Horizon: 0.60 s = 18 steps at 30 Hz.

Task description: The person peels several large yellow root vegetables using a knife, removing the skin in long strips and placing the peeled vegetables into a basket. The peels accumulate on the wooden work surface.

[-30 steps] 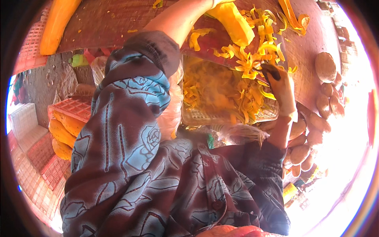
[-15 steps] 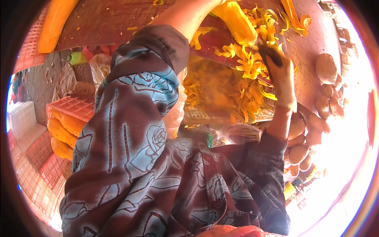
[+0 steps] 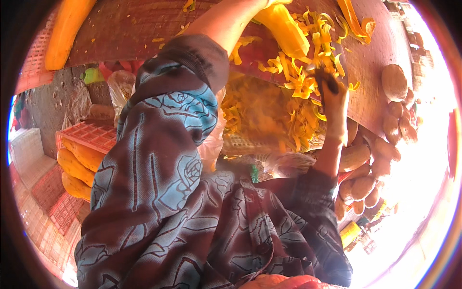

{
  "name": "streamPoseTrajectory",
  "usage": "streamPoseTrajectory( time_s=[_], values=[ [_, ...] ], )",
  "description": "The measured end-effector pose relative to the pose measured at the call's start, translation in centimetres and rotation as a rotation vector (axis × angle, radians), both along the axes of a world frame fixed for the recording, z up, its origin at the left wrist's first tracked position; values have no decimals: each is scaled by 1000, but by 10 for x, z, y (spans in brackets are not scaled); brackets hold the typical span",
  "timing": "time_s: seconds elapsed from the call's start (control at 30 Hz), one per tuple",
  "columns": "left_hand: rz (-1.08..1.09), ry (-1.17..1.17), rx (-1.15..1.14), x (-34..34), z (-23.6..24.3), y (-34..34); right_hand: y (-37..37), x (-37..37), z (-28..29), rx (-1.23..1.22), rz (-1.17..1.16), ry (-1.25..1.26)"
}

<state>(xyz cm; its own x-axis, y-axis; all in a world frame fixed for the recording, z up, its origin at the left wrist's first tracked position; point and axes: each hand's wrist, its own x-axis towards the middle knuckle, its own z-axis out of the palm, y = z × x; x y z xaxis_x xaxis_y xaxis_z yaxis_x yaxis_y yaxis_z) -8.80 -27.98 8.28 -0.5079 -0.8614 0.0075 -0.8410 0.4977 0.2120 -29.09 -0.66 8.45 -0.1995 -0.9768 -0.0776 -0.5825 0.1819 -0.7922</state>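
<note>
At the top edge my left hand [image 3: 275, 2], mostly cut off by the frame, is closed on the upper end of a peeled yellow squash [image 3: 284, 33]. The squash lies aslant on the reddish table, its lower end toward me. Just below and right of that end, my right hand [image 3: 334, 98] grips a dark-handled tool [image 3: 328, 79], smeared by motion; its working end cannot be made out. Curled yellow peelings [image 3: 303, 79] lie around the tool and the squash. More peelings [image 3: 260, 111] fill a crate below the table edge.
Another yellow squash [image 3: 67, 36] lies at the far left. A red crate [image 3: 89, 137] with several orange squashes [image 3: 77, 166] stands to the left. Several brown, unpeeled squashes or gourds [image 3: 363, 188] are piled at the right. Long peelings [image 3: 353, 19] lie on the table at the upper right.
My right hand with the dark-handled tool has drawn down and slightly left, toward me. The squash and my left hand have shifted only slightly in view.
</note>
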Motion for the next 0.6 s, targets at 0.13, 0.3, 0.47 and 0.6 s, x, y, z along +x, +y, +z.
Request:
streamPoseTrajectory(
  time_s=[0.13,0.3,0.47,0.6],
  values=[
    [54,120,-62,-5,4,0,30,-8,-6,0,-118,9],
    [35,166,-289,9,-5,18,-34,22,10,-347,93,24],
    [19,104,-338,17,-15,21,-85,38,7,-287,68,214],
    [65,77,-288,10,-13,19,-82,36,10,-180,145,398]
  ],
)
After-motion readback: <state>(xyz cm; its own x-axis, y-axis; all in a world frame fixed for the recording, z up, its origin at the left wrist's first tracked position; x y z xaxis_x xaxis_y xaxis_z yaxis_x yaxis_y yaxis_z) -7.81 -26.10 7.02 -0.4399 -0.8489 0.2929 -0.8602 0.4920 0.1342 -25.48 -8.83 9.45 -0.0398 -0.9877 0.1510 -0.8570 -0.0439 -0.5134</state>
